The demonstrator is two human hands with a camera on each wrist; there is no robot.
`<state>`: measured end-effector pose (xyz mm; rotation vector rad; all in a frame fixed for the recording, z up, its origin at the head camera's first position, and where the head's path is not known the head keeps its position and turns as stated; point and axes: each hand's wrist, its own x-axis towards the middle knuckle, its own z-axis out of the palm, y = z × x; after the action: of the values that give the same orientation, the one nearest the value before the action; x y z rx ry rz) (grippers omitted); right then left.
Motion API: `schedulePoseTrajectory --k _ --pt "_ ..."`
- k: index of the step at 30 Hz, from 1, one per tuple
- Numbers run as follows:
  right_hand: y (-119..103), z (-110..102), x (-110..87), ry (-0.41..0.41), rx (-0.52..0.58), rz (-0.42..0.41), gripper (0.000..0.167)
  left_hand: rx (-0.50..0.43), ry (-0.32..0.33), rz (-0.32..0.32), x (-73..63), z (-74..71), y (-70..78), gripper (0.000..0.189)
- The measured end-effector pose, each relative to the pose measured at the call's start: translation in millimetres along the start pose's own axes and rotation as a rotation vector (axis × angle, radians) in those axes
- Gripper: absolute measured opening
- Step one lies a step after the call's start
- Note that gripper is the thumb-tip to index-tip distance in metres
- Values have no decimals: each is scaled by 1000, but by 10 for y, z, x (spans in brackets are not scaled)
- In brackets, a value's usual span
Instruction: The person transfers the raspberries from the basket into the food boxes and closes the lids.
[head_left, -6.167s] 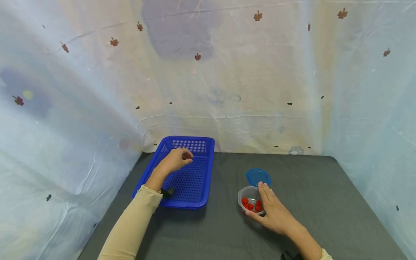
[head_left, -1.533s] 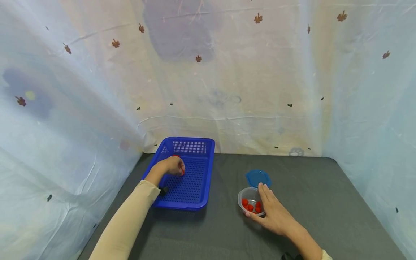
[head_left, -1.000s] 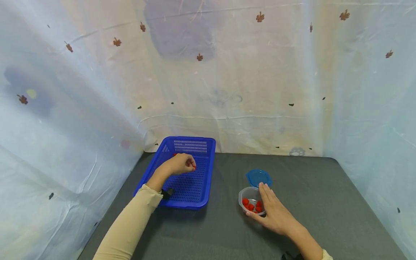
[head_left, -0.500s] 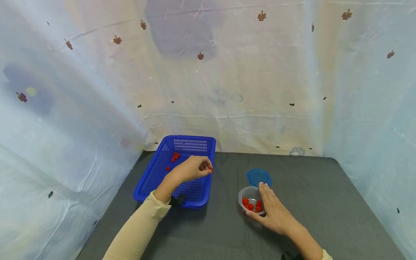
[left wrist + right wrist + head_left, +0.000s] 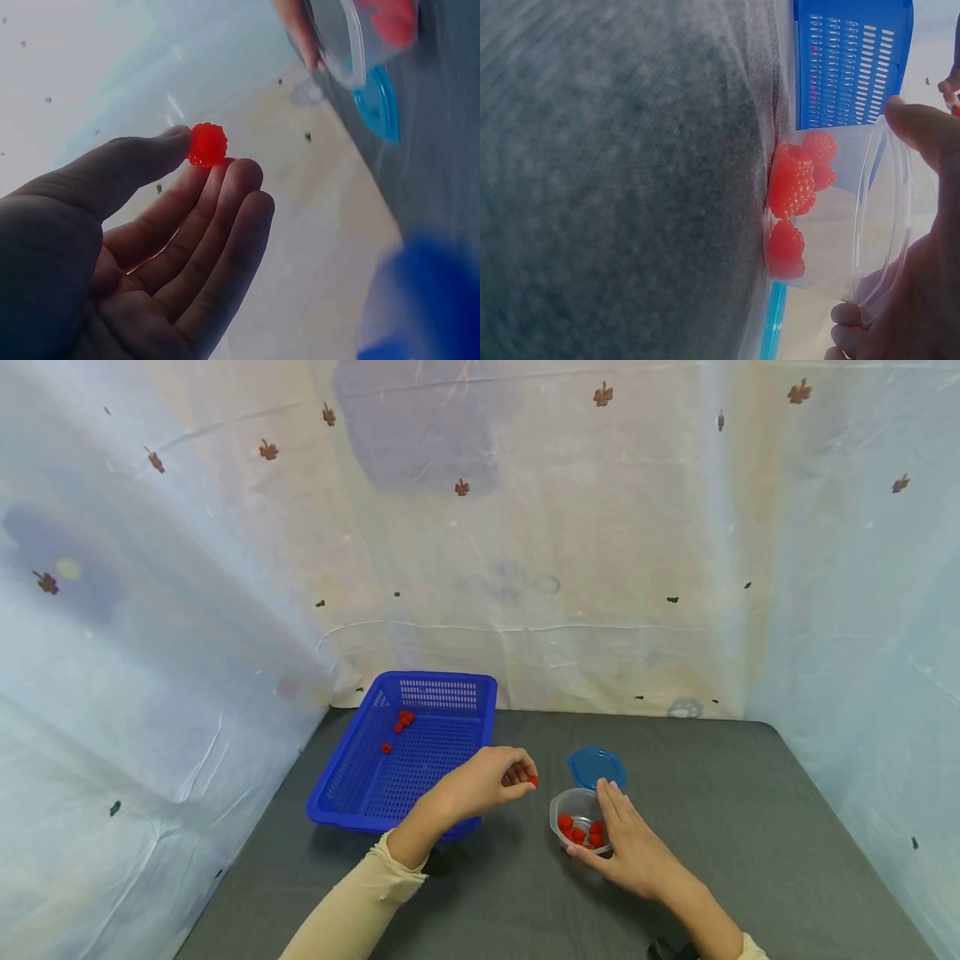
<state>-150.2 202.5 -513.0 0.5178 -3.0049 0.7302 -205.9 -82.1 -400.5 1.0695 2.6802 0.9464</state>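
Note:
My left hand (image 5: 480,781) pinches a red raspberry (image 5: 208,144) between thumb and fingertips, its other fingers loosely bent. It hangs over the table between the blue basket and a clear plastic tub (image 5: 836,225). With the thumb on the near side and fingers on the far side, my right hand (image 5: 637,852) holds the tub at its rim. Several raspberries (image 5: 577,837) lie at the tub's bottom. A few more raspberries (image 5: 405,718) sit in the far left part of the basket (image 5: 442,745), a single one a little nearer.
The tub's blue lid (image 5: 596,767) lies on the dark grey table (image 5: 720,793) just behind the tub. A pale patterned sheet (image 5: 525,552) hangs along the table's back and sides. My left forearm crosses the basket's near right corner.
My left hand has gone down into the basket, picked up a raspberry and carried it right, out past the basket's edge towards the tub. The right hand and tub have stayed in place.

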Motion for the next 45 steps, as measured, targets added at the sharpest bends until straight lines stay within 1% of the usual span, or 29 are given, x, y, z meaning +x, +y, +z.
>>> schedulePoseTrajectory --k 5,9,12,18,25,29,33,36,40,45 --pt "0 4 6 4 -3 -11 119 0 -8 18 66 232 18 8" --pt "-1 -9 2 1 3 -19 118 22 -23 10 114 408 18 10" --pt "1 -9 1 0 -1 -21 118 42 -30 8 152 512 12 11" --pt "2 6 1 3 0 -26 117 57 -23 13 221 668 -7 11" --pt "11 -1 8 1 14 -24 116 49 -21 5 276 778 13 13" --pt "14 -1 0 -2 12 -30 117 23 -20 -2 276 787 24 13" --pt "11 -7 -9 2 12 -27 117 17 1 11 260 743 20 11" --pt "12 -15 -10 15 9 -32 116 24 25 20 242 678 21 11" --pt "16 -17 -12 12 8 -30 117 26 43 7 204 571 32 9" --pt "22 -5 -15 0 10 -13 119 23 79 -21 141 374 28 10"
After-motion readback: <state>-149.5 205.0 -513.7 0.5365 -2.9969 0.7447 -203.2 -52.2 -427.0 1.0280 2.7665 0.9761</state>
